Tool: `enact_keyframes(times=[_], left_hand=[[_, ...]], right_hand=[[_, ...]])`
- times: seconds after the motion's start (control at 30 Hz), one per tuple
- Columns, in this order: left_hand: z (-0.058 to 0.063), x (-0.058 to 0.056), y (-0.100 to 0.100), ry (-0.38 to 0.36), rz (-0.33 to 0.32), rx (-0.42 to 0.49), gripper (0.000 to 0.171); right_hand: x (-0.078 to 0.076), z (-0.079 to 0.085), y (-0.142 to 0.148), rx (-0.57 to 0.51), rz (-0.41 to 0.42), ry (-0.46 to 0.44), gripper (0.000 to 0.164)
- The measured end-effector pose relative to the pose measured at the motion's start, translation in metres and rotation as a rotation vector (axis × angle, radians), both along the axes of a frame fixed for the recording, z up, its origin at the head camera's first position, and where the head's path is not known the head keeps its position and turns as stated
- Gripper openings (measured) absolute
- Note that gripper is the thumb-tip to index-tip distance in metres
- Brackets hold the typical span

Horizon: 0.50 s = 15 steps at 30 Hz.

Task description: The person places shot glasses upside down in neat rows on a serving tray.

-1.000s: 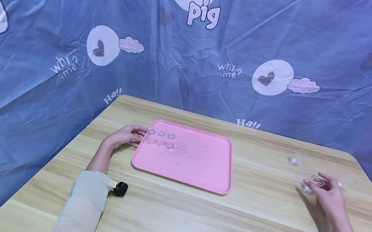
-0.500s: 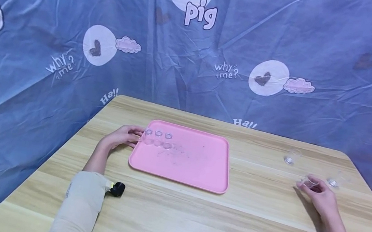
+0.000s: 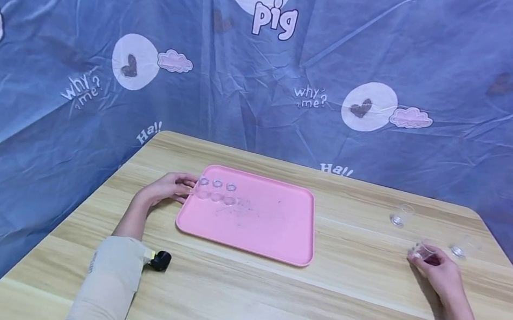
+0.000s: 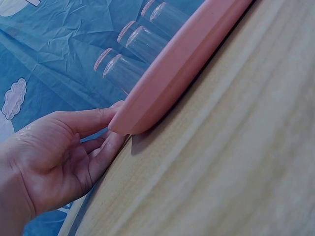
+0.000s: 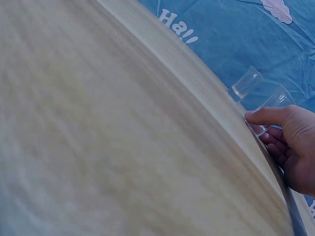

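Left hand: the left hand (image 3: 166, 189) lay at the far left corner of the pink tray (image 3: 271, 233), fingers loosely extended, fingertips (image 4: 114, 109) touching the rim and nothing clamped between them.
Right hand: the right hand (image 3: 438, 268) rested near the desk's right edge, thumb and fingers curled round a small clear cup (image 3: 425, 250), which stood on the wood.
Desk: the desk (image 3: 266, 303) was light wood grain, seen from its near edge.
Tray: it sat left of the desk's middle, lying flat.
Cups on tray: a cluster of clear cups (image 3: 216, 191) stood in two short rows at the tray's far left corner, just beside the left fingertips.
Loose cups: one clear cup (image 3: 401, 215) stood toward the desk's far right corner; another (image 3: 463, 247) stood nearer the right edge, just beyond the held cup.
Backdrop writing: the blue cloth (image 3: 398, 65) behind the desk read "pig", "why me?" and "Ha!!", with hearts and pink clouds.
Sleeve: a beige sleeve (image 3: 108, 284) covered the left forearm.
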<state>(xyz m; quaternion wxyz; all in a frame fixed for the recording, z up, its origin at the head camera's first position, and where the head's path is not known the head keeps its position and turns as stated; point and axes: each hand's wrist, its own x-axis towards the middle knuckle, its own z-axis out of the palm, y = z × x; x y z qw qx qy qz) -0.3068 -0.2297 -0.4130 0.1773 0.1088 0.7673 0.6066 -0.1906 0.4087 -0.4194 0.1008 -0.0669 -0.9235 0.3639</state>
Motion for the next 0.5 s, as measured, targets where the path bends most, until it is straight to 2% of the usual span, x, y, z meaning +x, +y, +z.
enact_keyframes(times=[0.2,0.5], left_hand=[[-0.0005,-0.0001,-0.0021,-0.005,0.001,0.003,0.049],[0.0007,-0.0004,0.0011,-0.012,0.015,-0.008,0.048]], right_hand=[[-0.0008,-0.0002,-0.0014,0.062,0.010,0.018,0.048],[0.0004,-0.0001,0.0005,0.079,0.004,0.035,0.043]])
